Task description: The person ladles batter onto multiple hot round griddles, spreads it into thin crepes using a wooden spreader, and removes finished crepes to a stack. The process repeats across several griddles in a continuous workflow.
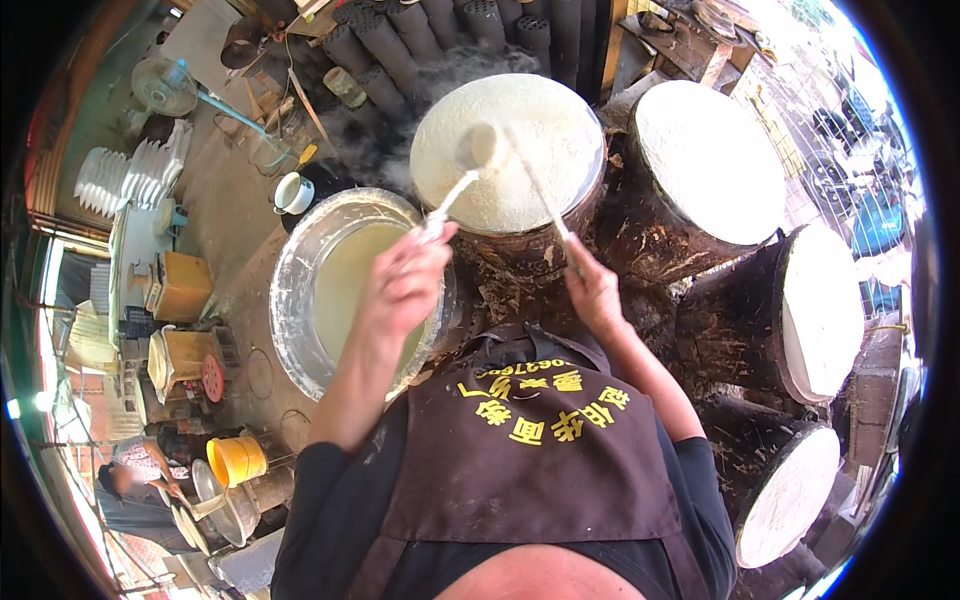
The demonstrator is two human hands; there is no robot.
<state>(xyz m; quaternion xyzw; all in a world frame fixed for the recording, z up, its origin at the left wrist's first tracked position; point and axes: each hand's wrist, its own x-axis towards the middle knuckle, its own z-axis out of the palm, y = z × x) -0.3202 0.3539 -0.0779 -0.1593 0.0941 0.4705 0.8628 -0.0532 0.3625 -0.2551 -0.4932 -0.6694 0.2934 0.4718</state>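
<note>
My left hand [410, 280] is closed round the pale handle of a ladle [484, 146]. Its bowl, smeared by motion, is over a round, white-coated surface [556, 112] on a dark, crusted drum stove. In my right hand [594, 290] is a thin stick [540, 192], its far end over the same surface beside the ladle. Steam rises along the left rim. Under and beside my left forearm stands a wide metal basin [296, 270] of pale, milky liquid. A white pot [293, 193] sits just beyond the basin.
More drum stoves with round white tops [712, 160] [822, 312] [788, 497] curve down my right side. Dark cylindrical briquettes [440, 25] stand behind the steaming stove. Left are a fan [165, 86], a yellow bucket [238, 460] and another person [135, 500].
</note>
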